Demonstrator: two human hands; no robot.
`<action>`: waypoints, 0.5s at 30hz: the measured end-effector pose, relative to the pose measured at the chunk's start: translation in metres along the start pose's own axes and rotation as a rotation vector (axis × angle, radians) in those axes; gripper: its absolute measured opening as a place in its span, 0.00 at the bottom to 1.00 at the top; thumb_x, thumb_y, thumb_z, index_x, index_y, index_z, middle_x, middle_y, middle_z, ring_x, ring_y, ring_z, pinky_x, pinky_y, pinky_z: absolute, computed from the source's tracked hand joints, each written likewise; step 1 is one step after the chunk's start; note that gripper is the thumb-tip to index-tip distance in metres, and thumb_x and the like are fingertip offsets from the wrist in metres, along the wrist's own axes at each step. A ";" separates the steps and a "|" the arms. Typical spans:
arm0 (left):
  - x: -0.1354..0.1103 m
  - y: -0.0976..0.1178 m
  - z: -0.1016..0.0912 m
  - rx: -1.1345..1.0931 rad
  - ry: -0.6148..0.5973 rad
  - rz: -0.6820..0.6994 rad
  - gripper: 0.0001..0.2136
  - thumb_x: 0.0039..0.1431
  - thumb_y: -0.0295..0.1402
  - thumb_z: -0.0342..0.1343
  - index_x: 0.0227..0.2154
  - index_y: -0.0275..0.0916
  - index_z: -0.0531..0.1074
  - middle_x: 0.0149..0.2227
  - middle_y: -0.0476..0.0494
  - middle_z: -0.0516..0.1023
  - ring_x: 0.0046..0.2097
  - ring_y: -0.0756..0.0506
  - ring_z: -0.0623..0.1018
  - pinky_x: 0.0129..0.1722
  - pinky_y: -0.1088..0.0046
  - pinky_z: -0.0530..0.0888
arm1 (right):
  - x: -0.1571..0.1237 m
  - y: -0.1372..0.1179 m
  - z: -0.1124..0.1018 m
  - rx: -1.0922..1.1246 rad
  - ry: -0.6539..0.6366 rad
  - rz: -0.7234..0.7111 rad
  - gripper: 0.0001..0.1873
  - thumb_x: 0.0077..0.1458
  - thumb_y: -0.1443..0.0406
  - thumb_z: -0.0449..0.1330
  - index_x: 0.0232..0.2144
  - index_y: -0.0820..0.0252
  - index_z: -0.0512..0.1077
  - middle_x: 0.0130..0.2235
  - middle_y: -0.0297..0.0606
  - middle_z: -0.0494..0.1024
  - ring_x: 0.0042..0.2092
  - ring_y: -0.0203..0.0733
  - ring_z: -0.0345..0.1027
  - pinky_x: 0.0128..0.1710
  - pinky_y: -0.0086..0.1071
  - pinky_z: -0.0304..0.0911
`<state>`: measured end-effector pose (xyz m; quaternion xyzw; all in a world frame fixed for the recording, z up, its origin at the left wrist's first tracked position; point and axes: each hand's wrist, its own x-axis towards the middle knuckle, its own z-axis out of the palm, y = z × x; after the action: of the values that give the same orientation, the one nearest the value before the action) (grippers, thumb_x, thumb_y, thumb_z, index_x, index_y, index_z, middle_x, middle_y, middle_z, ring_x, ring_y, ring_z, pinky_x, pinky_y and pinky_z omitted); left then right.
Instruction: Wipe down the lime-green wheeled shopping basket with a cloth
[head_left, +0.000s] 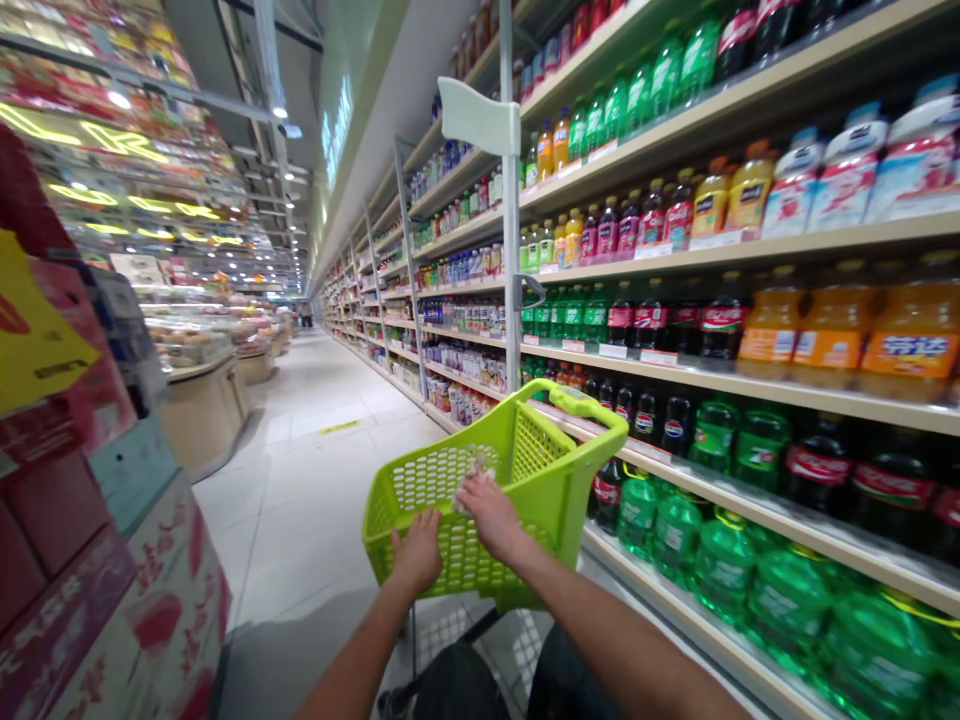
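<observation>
Our perforated lime-green plastic cart (551, 505) stands before us. Our left hand (417, 552) curves over its near side, whether gripping we cannot tell; our right hand (491, 508) pinches a crumpled whitish wad (466, 484). Alongside, flat shelves (720, 376) bear glossy, rounded bottles (724, 552).

pale tiled floor (300, 500) | on it: green shopping cart (559, 500) | yellow strip (340, 427)

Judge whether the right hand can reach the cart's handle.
Likely yes: the right hand is at the green cart's rim, with nothing visible between it and the handle, though it holds a crumpled whitish item.
</observation>
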<state>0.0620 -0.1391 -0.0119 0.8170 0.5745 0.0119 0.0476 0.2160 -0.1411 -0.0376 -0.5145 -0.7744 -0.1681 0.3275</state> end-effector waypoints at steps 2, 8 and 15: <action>-0.001 0.003 0.003 0.014 -0.010 -0.005 0.34 0.44 0.15 0.37 0.58 0.36 0.48 0.62 0.40 0.46 0.63 0.42 0.48 0.56 0.43 0.47 | 0.006 -0.003 0.009 -0.035 -0.069 -0.039 0.11 0.56 0.69 0.51 0.40 0.53 0.70 0.47 0.37 0.71 0.53 0.42 0.58 0.51 0.41 0.57; -0.002 -0.002 0.007 0.067 0.027 -0.023 0.34 0.44 0.14 0.36 0.58 0.36 0.48 0.63 0.41 0.45 0.63 0.42 0.47 0.55 0.42 0.47 | -0.022 0.093 -0.069 -0.152 -0.020 0.028 0.10 0.55 0.64 0.52 0.38 0.55 0.72 0.40 0.37 0.74 0.45 0.40 0.64 0.47 0.34 0.58; -0.002 0.001 0.014 0.063 0.048 -0.048 0.34 0.44 0.15 0.37 0.58 0.38 0.48 0.62 0.41 0.45 0.62 0.41 0.47 0.55 0.42 0.48 | -0.022 0.128 -0.110 -0.208 0.117 0.203 0.11 0.54 0.69 0.51 0.37 0.57 0.72 0.43 0.42 0.72 0.47 0.44 0.62 0.49 0.40 0.55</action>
<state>0.0631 -0.1417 -0.0255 0.8036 0.5949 0.0122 0.0082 0.3741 -0.1691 0.0174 -0.6106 -0.6766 -0.2428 0.3323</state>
